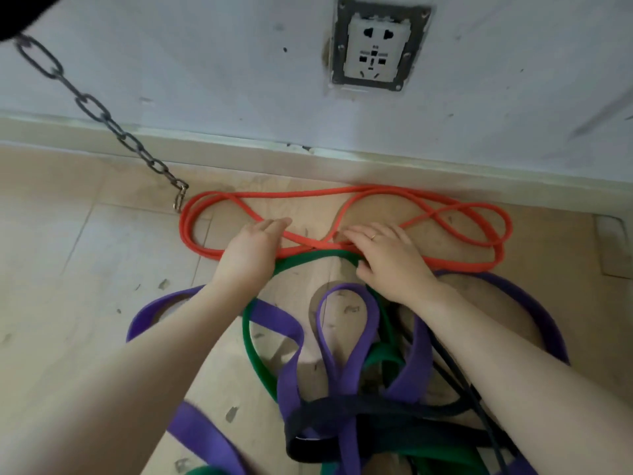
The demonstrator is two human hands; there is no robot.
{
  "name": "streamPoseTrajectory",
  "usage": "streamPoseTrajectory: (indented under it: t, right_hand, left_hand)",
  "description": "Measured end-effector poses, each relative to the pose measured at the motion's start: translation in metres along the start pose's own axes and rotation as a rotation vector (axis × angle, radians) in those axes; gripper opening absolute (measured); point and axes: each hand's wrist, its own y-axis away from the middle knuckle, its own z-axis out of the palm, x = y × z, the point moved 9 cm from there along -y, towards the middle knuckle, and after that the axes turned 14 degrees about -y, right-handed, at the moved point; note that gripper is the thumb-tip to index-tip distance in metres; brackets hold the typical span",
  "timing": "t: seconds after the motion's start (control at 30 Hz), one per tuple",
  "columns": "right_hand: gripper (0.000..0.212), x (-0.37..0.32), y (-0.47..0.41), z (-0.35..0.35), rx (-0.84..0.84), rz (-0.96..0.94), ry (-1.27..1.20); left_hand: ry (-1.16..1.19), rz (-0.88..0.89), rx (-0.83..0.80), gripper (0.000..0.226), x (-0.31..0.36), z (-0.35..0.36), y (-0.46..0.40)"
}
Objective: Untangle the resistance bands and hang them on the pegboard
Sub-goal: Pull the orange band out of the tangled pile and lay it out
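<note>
The floor (85, 252) carries the whole heap: nearest the person, behind both hands, the purple bands (346, 337), a green band (260, 361) and a black band (342, 406) lie knotted together, while the thin orange band (359, 192) lies in loose loops ahead of the fingers, near the wall. The left hand (251, 246) and right hand (390, 257) each rest flat on the orange band with the grip spread, pinching nothing. The step in hand appears to be freeing the orange band; next, each grip likely needs to close on one strand and lift it clear of the green band; no pegboard is in view.
</note>
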Motion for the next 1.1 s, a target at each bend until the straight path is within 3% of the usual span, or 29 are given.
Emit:
streamPoseTrajectory:
  t: [0.13,0.2,0.33,0.47,0.57,0.67,0.8,0.93,1.1]
  right_hand:
    - [0.041,0.001,-0.015,0.002,-0.039,0.07,-0.246]
    - [0.033,0.007,-0.02,-0.002,-0.068,0.082,-0.296]
    - [0.036,0.027,-0.015,-0.008,-0.14,0.118,-0.119]
    - [0.038,0.021,-0.015,-0.003,-0.177,0.106,-0.021]
    - [0.034,0.015,-0.025,-0.007,-0.06,0.108,0.03]
    - [0.035,0.015,-0.03,-0.01,0.045,0.189,0.022]
    - [0.023,0.015,-0.031,-0.008,0.061,0.224,-0.116]
    - [0.009,0.008,-0.032,-0.029,0.192,0.186,-0.199]
    - [0.016,0.002,-0.029,-0.046,0.283,0.166,-0.345]
  left_hand:
    - [-0.142,-0.052,-0.16,0.048,-0.037,0.02,0.007]
    - [-0.128,-0.02,-0.164,0.045,-0.042,0.024,0.009]
    - [-0.216,0.085,-0.083,0.028,-0.039,0.021,0.011]
    - [-0.314,0.061,0.008,0.035,-0.035,0.001,0.001]
    - [-0.237,-0.038,0.058,0.042,-0.045,-0.012,-0.013]
    - [-0.193,-0.07,-0.047,0.048,-0.051,0.007,-0.012]
    - [-0.236,-0.008,0.007,0.047,-0.048,0.018,0.004]
    - [-0.12,0.071,0.053,0.037,-0.016,0.007,-0.002]
    - [-0.05,0.092,-0.034,0.033,0.039,0.01,-0.025]
